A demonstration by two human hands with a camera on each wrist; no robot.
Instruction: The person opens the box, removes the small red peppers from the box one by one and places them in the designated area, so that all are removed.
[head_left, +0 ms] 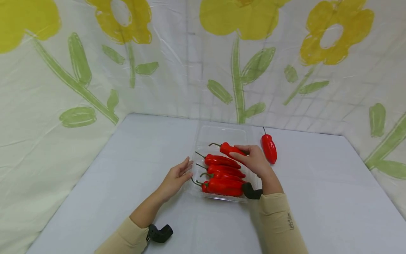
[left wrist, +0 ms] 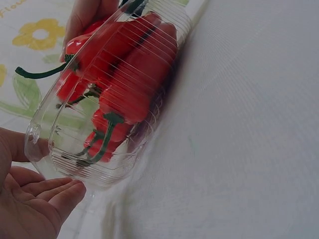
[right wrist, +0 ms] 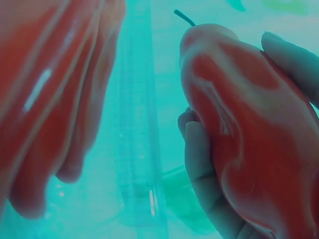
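My right hand [head_left: 255, 160] grips a red pepper [head_left: 231, 149] with a green stem, held over the far part of a clear plastic container [head_left: 223, 199]. In the right wrist view, thumb and fingers lie on either side of this pepper [right wrist: 259, 129]. Several red peppers [head_left: 223, 186] lie in the container side by side, stems to the left. At the container's left side is my left hand [head_left: 174, 178], fingers extended and thumb apart. The left wrist view has this hand [left wrist: 35, 204] around the container's corner; whether it presses the plastic I cannot tell.
One more red pepper [head_left: 269, 148] lies on the white table [head_left: 317, 183], right of the container. The container's clear lid [head_left: 222, 133] lies open on the far side. Behind the table hangs a cloth [head_left: 171, 70] with painted yellow flowers.
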